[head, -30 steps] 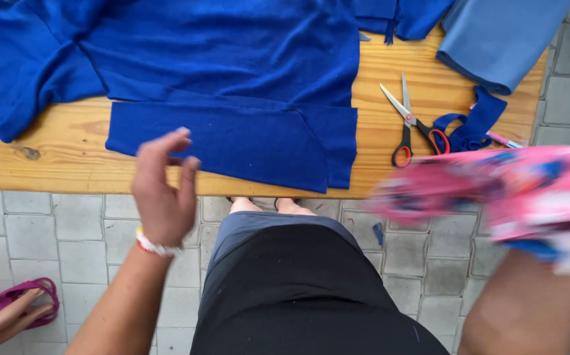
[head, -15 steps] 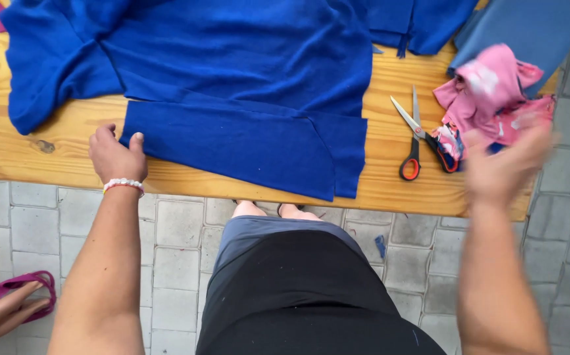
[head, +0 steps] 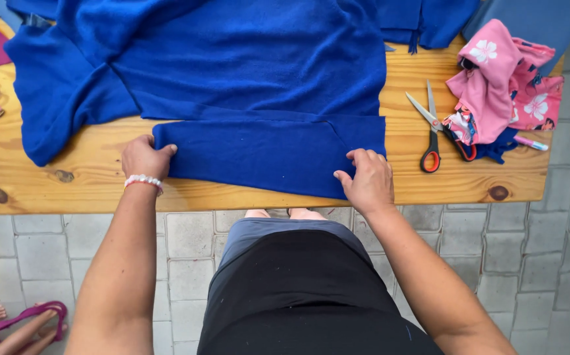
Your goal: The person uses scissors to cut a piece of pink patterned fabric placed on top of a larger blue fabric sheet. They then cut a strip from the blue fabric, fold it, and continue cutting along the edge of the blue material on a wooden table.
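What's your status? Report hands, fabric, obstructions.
Left hand and right hand pressing blue fleece fabric flat on wooden table. Scissors lie right, clear of both.

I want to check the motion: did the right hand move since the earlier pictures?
Yes. The right hand came down from the air near the orange-handled scissors onto the folded blue fleece fabric at the wooden table edge.

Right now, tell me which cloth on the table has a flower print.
The pink cloth bunched at the table's right end, beside the scissors; the blue fleece is plain.
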